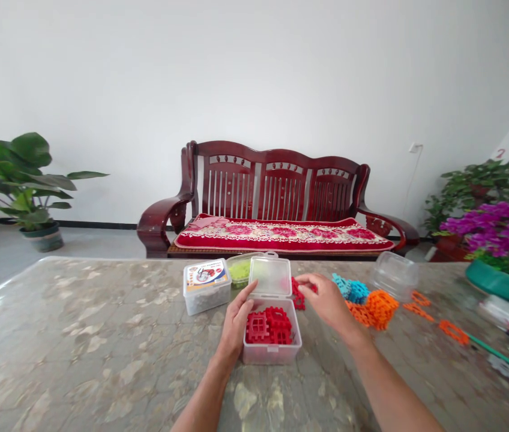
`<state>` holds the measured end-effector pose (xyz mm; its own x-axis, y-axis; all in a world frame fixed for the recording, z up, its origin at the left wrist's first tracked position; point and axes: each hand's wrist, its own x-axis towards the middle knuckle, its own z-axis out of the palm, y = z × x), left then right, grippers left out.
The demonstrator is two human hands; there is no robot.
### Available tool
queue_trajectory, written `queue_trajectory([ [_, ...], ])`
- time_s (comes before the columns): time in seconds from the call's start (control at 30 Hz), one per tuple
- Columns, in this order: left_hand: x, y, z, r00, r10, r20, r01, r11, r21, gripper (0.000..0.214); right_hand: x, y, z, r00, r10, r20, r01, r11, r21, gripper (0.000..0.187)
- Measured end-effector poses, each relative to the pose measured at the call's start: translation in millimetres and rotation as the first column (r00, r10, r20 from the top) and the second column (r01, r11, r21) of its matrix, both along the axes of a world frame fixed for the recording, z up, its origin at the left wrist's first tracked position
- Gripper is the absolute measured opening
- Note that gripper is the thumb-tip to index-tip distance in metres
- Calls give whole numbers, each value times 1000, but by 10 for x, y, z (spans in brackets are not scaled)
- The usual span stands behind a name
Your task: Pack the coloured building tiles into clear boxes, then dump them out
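A clear plastic box (274, 356) stands in front of me with its hinged lid (271, 276) tipped back. Red interlocking plastic building pieces (269, 327) lie in a loose heap inside. My left hand (238, 312) grips the box at its left wall, fingers along the rim. To the right of the lid, my right hand (324, 298) has its thumb and fingers closed at a few more red building pieces (298, 295). Its fingers partly cover them. Just beyond that hand are blue pieces (351, 289) and a pile of orange pieces (378, 310).
A closed, labelled box (207, 287) stands left of the open one, before a container of yellow-green pieces (239, 270). At right are an empty clear container (395, 276), loose orange pieces (453, 332) and a flower pot (504, 282). A wooden bench (277, 186) stands beyond the table (101, 348).
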<state>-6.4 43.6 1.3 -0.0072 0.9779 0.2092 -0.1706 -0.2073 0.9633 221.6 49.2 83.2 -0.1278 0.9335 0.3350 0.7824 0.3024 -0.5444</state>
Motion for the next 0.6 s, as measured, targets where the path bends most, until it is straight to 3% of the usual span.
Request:
queue_trajectory([
  [0.1, -2, -12, 26, 1000, 6, 6, -6, 1000, -13, 51, 242, 210, -236, 974, -146, 173, 151, 988, -19, 39],
  [0.2, -1, -19, 54, 1000, 16, 1, -16, 1000, 1, 50, 354, 315, -518, 942, -78, 325, 117, 988, -104, 48],
  [0.3, 4, -11, 48, 1000, 24, -7, -24, 1000, 5, 49, 348, 349, -702, 938, -26, 344, 74, 989, -127, 55],
  [0.4, 7, 2, 20, 1000, 13, -10, -13, 1000, -12, 50, 291, 342, -729, 935, -16, 355, 58, 992, -108, 57],
  [0.6, 1, 8, 5, 1000, 12, -26, -12, 1000, -22, 50, 125, 126, -521, 923, 74, 377, -35, 994, -108, 46],
])
